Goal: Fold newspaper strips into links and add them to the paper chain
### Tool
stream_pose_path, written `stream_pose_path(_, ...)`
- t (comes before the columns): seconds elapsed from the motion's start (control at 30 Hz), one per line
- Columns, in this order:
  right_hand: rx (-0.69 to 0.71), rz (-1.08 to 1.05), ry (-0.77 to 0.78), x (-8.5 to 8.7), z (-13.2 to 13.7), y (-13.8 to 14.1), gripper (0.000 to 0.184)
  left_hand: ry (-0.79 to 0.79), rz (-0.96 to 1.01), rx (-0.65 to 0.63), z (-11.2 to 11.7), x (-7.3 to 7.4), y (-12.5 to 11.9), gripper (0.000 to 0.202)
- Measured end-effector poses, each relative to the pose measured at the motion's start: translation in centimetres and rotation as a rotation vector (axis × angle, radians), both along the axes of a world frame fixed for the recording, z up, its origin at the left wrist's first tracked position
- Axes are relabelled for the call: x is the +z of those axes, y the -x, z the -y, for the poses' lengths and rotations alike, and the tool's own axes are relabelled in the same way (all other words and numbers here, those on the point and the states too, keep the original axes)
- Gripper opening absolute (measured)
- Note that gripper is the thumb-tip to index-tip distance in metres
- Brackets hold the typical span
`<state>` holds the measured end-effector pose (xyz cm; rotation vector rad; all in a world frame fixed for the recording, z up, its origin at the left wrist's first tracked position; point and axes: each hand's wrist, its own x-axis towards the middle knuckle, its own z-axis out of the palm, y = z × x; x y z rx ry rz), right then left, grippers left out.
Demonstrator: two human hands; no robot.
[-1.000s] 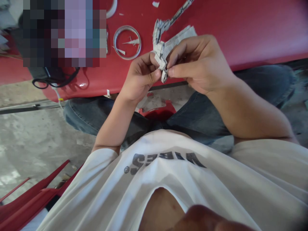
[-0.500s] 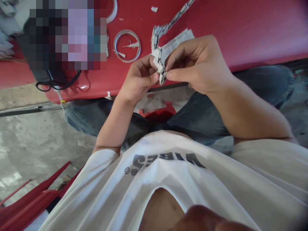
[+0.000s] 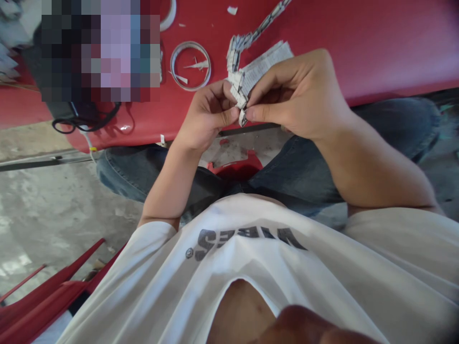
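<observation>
Both hands meet over the near edge of a red table (image 3: pixel 358 43). My left hand (image 3: pixel 206 117) pinches the near end of a woven chain of folded newspaper strips (image 3: pixel 238 88) between thumb and forefinger. My right hand (image 3: pixel 297 95) pinches the same end from the right and also holds a small bundle of folded newspaper strips (image 3: pixel 267 62) that fans out behind its fingers. The chain runs away from the hands across the table toward the top edge of the view.
A ring of tape (image 3: pixel 191 65) with paper scraps lies on the table left of the chain. A black cable (image 3: pixel 84 122) loops at the table's left edge beside a blurred-out object. Red furniture parts (image 3: pixel 46 291) lie on the concrete floor at lower left.
The hands have stayed in place; the fingers have worked the chain's end a little, so that less of it hangs below the thumbs. The camera has shifted slightly.
</observation>
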<state>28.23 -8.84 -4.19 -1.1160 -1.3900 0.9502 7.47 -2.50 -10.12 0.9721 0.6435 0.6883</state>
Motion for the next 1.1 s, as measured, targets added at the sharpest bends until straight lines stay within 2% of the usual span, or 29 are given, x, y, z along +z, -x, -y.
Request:
stream_pose_path(0.2,0.007,0.186,-0.003,1.2,0.6,-0.2,0.017,-0.01,0.02,-0.063,-0.9,-0.8,-0.1,0.038)
stream_pose_path(0.33,0.0,0.286,0.007,1.5,1.2,-0.2,0.01,-0.064,0.033,-0.047,-0.9,-1.4,-0.3,0.047)
stream_pose_path(0.53,-0.08,0.115,-0.044,0.8,1.1,0.1,0.026,-0.087,0.079,-0.048,-1.2,-1.5,-0.1,0.048)
stream_pose_path(0.7,-0.1,0.246,-0.006,1.9,1.4,0.1,0.02,-0.042,0.043,-0.018,-1.1,-1.3,-0.1,0.049)
stream_pose_path(0.83,-0.04,0.355,-0.02,2.0,1.1,-0.2,0.009,-0.05,0.02,-0.01,-1.0,-1.2,-0.2,0.054)
stream_pose_path(0.97,0.01,0.404,-0.117,1.5,0.9,-0.4,0.012,-0.101,0.032,-0.031,-1.2,-1.5,-0.1,0.051)
stream_pose_path(1.1,-0.019,0.478,-0.051,1.5,1.6,-0.1,0.016,-0.132,0.049,-0.046,-1.1,-1.6,0.0,0.048)
